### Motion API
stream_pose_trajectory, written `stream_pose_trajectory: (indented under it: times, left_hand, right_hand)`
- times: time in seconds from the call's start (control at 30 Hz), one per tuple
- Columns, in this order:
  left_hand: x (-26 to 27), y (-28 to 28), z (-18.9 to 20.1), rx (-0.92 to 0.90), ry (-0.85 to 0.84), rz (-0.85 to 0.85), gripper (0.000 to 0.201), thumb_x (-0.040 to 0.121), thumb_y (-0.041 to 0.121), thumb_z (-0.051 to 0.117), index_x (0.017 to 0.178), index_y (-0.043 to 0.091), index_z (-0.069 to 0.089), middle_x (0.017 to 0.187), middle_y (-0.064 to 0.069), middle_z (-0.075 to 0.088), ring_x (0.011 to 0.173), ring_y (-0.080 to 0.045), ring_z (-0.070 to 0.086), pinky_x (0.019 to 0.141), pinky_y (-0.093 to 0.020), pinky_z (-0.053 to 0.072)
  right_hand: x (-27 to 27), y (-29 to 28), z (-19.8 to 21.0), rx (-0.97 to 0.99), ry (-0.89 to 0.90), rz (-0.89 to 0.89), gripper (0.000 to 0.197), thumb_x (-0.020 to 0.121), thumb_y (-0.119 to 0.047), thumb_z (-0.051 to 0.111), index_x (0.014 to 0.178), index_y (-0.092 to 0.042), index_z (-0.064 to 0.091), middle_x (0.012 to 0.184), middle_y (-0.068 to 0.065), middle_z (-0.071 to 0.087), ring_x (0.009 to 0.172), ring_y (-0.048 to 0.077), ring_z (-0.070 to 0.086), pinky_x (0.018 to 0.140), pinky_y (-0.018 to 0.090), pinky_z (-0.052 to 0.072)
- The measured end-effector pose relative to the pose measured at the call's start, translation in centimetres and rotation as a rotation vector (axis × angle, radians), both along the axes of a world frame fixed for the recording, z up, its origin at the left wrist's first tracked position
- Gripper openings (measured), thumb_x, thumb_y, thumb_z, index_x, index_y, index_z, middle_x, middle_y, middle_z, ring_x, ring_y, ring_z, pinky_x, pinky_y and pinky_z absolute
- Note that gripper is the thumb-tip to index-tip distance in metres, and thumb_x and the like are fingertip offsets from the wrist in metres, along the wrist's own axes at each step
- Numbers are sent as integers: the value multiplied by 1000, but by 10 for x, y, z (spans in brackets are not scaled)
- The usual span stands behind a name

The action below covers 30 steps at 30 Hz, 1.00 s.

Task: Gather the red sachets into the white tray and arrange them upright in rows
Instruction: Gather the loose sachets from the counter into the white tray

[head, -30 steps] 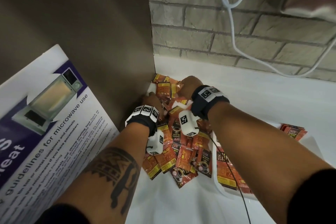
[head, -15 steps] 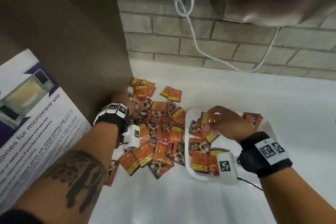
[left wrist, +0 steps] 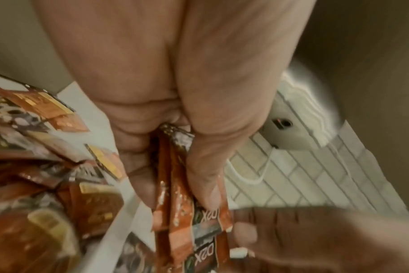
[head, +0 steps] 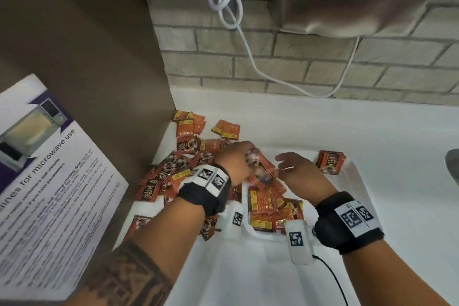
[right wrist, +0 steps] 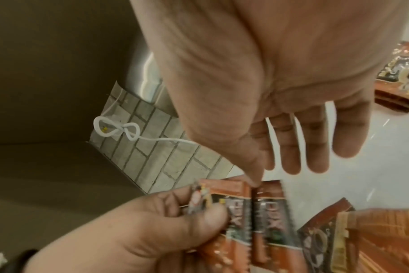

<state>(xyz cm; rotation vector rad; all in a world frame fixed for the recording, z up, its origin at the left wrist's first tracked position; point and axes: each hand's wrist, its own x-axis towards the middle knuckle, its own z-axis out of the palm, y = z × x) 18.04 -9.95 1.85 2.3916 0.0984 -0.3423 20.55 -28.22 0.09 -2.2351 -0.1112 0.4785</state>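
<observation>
Nearest the camera, the white tray [head: 357, 176] sits on the white counter [head: 372, 131] in front of the person, its near end holding a loose heap of red sachets [head: 265, 206] lying flat, not yet stood up. Just above that heap the left hand [head: 236, 159] pinches a small bundle of sachets [left wrist: 187, 212] edge-on between thumb and fingers, probably so they can go in as one upright block. The right hand [head: 298, 171] hovers just beside it with fingers spread and relaxed, holding nothing; its fingertips [right wrist: 294, 166] reach toward the bundle, seemingly to square it or take it over. At the tray's far right corner a neat stack of sachets [head: 331, 163] leans upright against the wall, likely the start of a row. Left of the tray, many more sachets [head: 178, 169] lie scattered on the counter up to the brown panel [head: 99, 57], so most of the gathering appears still undone. Beyond, a white cable [head: 228, 5] hangs looped against the brick wall [head: 298, 57].
</observation>
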Motion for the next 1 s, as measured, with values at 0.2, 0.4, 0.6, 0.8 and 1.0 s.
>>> stream_pose_trajectory:
  times: [0.2, 0.4, 0.6, 0.8, 1.0]
  left_hand:
    - [0, -22, -20, 71, -19, -143, 41, 86, 19, 76, 123, 15, 57, 115, -6, 66, 104, -25, 62, 83, -30, 48]
    - [3, -14, -31, 168, -4, -264, 59, 81, 21, 82, 131, 13, 53, 119, -10, 65, 107, -28, 62, 91, -41, 53]
    - [5, -5, -30, 180, -79, -374, 49, 77, 29, 83, 121, 16, 66, 122, -7, 59, 106, -26, 59, 94, -38, 50]
    - [36, 69, -18, 83, -165, -16, 33, 92, 40, 68, 119, 22, 65, 118, 4, 56, 108, -16, 57, 83, -28, 42]
    - [99, 161, -47, 403, 1, 289, 57, 87, 42, 63, 137, 18, 52, 144, -10, 46, 130, -32, 49, 109, -43, 42]
  right_hand:
    - [-14, -2, -1, 105, 115, 74, 34, 89, -6, 66, 121, -14, 59, 111, 4, 68, 81, 18, 74, 53, 17, 51]
    - [-16, -2, -9, -91, 54, 138, 16, 93, -18, 62, 109, -15, 63, 101, 2, 69, 80, 10, 68, 71, 26, 55]
    - [-3, 13, 4, -209, -141, 130, 20, 96, -30, 60, 112, -21, 67, 112, -4, 68, 100, 15, 64, 77, 27, 42]
    - [44, 66, 32, -65, -216, 161, 13, 94, -23, 60, 96, -23, 73, 108, -6, 71, 101, 15, 65, 86, 30, 49]
    - [78, 133, 20, -298, -165, 309, 26, 92, -22, 54, 100, -9, 75, 110, 8, 70, 100, 24, 62, 85, 32, 51]
